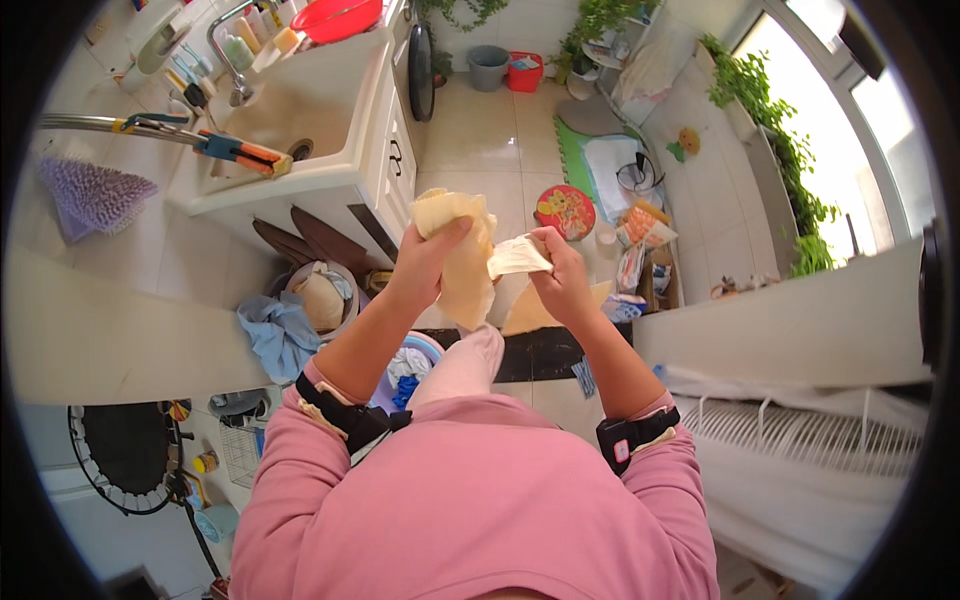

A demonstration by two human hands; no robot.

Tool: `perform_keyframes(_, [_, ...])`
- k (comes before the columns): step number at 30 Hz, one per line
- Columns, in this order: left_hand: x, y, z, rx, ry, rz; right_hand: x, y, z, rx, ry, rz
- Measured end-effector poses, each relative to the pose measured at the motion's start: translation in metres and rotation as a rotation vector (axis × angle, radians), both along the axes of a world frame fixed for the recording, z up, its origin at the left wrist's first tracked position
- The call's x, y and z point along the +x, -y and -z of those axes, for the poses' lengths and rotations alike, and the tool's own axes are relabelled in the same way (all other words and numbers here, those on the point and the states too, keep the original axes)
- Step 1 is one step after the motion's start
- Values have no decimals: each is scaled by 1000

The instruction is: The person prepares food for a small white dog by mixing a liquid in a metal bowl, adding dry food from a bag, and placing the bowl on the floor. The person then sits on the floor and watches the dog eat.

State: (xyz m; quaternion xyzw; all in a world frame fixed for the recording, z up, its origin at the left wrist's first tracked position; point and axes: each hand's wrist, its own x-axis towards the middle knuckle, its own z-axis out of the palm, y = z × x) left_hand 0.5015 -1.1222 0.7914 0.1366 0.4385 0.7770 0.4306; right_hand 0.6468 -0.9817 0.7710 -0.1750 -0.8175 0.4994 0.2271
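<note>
In front of my body my left hand grips a cream-coloured, soft sheet-like piece with a ruffled upper edge, thumb on top. My right hand pinches a paler, stretched strip between thumb and fingers. This strip reaches across to the cream piece and meets its right side; whether the two are one piece I cannot tell. Below my right hand shows a flat tan piece, partly hidden by that hand.
To the left stands a sink, with a mop handle across its near corner. Basins of laundry sit on the floor by my leg. Ahead are a red round stool top, a grey bucket and a box of items.
</note>
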Motion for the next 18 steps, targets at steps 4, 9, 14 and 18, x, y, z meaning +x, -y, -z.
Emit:
perform_keyframes(4, [-71, -80, 4, 29, -96, -14, -75, -79, 1, 418, 40, 85])
perform_keyframes(9, [-148, -148, -5, -34, -196, -24, -161, -148, 3, 610, 46, 141])
perform_keyframes(14, [-210, -189, -25, -111, -356, -45, -218, -189, -10, 473, 351, 13])
perform_keyframes(18, [-260, -210, -27, -124, -344, -146, -278, -233, -11, 96, 388, -240])
